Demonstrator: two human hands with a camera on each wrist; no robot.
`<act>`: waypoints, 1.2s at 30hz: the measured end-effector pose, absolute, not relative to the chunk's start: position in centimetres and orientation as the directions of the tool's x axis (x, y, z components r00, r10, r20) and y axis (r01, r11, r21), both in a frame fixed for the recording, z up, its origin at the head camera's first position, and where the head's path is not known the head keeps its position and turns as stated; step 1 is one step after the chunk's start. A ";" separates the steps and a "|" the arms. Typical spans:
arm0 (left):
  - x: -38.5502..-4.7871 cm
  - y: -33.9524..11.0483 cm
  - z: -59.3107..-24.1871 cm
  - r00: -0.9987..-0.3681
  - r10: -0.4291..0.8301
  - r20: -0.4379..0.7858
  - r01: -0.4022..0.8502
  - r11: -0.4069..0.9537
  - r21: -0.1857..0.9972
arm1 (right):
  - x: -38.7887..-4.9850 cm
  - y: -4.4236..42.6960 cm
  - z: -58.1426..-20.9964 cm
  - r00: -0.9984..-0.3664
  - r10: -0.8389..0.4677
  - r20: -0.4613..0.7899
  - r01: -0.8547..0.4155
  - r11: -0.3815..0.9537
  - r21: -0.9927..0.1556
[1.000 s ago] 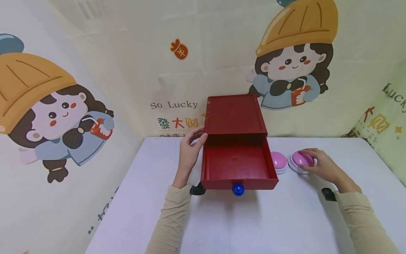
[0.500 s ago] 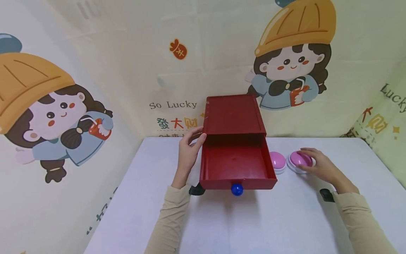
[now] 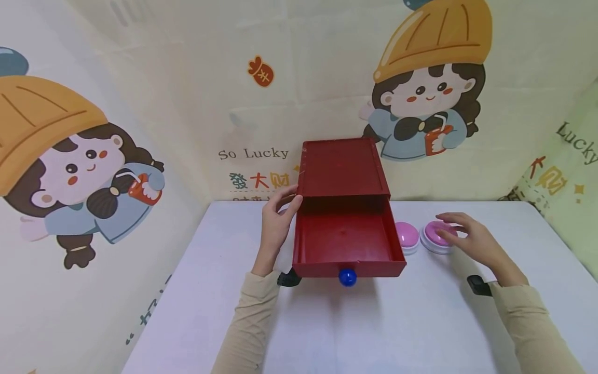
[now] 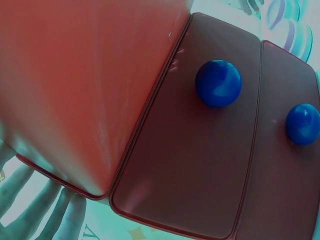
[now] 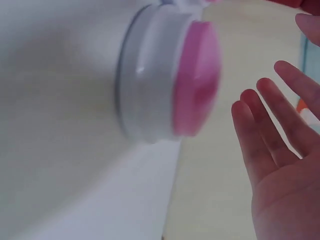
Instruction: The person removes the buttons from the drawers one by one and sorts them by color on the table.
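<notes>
A red drawer cabinet (image 3: 344, 167) stands upright with its top drawer (image 3: 349, 239) pulled out, bare inside. Two lower drawers with blue knobs (image 4: 218, 83) are pushed in, as the left wrist view shows. My left hand (image 3: 276, 221) rests on the cabinet's left side, fingers fairly straight, thumb by the front edge. On the right lies a pink push button (image 3: 438, 232) with a white round base. Above its dome hovers my right hand (image 3: 476, 240), fingers loosely spread, and the right wrist view shows a gap between the fingertips (image 5: 240, 107) and the dome.
A second pink button (image 3: 407, 235) lies between the cabinet and the first one. The white table (image 3: 374, 332) meets a patterned cloth backdrop (image 3: 187, 104) right behind the cabinet. A blue knob (image 3: 348, 277) juts from the open drawer's front.
My right hand has lifted slightly off the pink button, its fingers now apart from the dome. The left hand and the cabinet stay put, while the head view has shifted a little.
</notes>
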State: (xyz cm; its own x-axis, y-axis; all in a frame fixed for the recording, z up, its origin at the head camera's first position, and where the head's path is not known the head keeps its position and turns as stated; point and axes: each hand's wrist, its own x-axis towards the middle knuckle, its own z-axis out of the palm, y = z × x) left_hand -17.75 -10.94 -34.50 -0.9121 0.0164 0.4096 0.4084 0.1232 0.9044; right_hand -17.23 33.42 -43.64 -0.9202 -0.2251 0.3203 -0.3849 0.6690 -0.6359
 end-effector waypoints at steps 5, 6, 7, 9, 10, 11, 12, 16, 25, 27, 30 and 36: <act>-17.7 -10.9 -34.5 -0.911 0.016 0.411 0.410 0.121 0.904 | -16.6 32.7 -42.2 -0.937 -0.200 0.287 -0.347 0.634 -0.691; -17.7 -10.9 -34.5 -0.911 0.016 0.412 0.411 0.121 0.904 | -16.4 32.5 -41.9 -0.942 -0.194 0.274 -0.334 0.630 -0.701; -17.8 -11.0 -34.6 -0.910 0.017 0.414 0.413 0.122 0.903 | -16.3 32.3 -41.6 -0.946 -0.189 0.264 -0.323 0.628 -0.708; -17.8 -11.0 -34.6 -0.909 0.018 0.416 0.415 0.121 0.902 | -16.0 32.0 -41.0 -0.954 -0.182 0.239 -0.300 0.623 -0.723; -17.8 -11.0 -34.6 -0.908 0.020 0.418 0.417 0.122 0.901 | -15.9 31.9 -40.8 -0.957 -0.179 0.227 -0.289 0.622 -0.728; -17.8 -11.0 -34.6 -0.909 0.019 0.417 0.416 0.123 0.901 | -15.8 31.8 -40.5 -0.960 -0.178 0.215 -0.279 0.620 -0.733; -17.8 -11.0 -34.6 -0.909 0.019 0.417 0.416 0.124 0.901 | -15.7 31.6 -40.3 -0.962 -0.176 0.207 -0.272 0.618 -0.737; -17.7 -11.0 -34.7 -0.912 0.018 0.411 0.410 0.127 0.903 | -15.3 31.2 -39.5 -0.966 -0.172 0.192 -0.257 0.612 -0.748; -17.8 -11.0 -34.8 -0.911 0.022 0.412 0.411 0.122 0.903 | -14.2 29.7 -37.7 -0.963 -0.177 0.204 -0.270 0.601 -0.752; -17.8 -11.0 -34.8 -0.910 0.022 0.413 0.413 0.121 0.903 | -13.9 29.3 -37.4 -0.960 -0.172 0.220 -0.279 0.600 -0.750; -17.8 -11.0 -34.8 -0.909 0.021 0.415 0.415 0.117 0.902 | -13.3 28.6 -36.9 -0.955 -0.161 0.250 -0.296 0.598 -0.745; -17.8 -11.0 -34.8 -0.906 0.024 0.422 0.422 0.113 0.899 | -12.3 27.4 -35.8 -0.947 -0.148 0.286 -0.317 0.586 -0.746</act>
State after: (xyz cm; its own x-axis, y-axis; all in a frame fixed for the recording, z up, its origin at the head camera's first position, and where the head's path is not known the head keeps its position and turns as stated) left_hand -17.81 -11.04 -34.78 -0.9062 0.0237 0.4222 0.4221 0.1130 0.8995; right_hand -12.26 27.40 -35.76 -0.9466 -0.1483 0.2863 -0.3174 0.5858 -0.7458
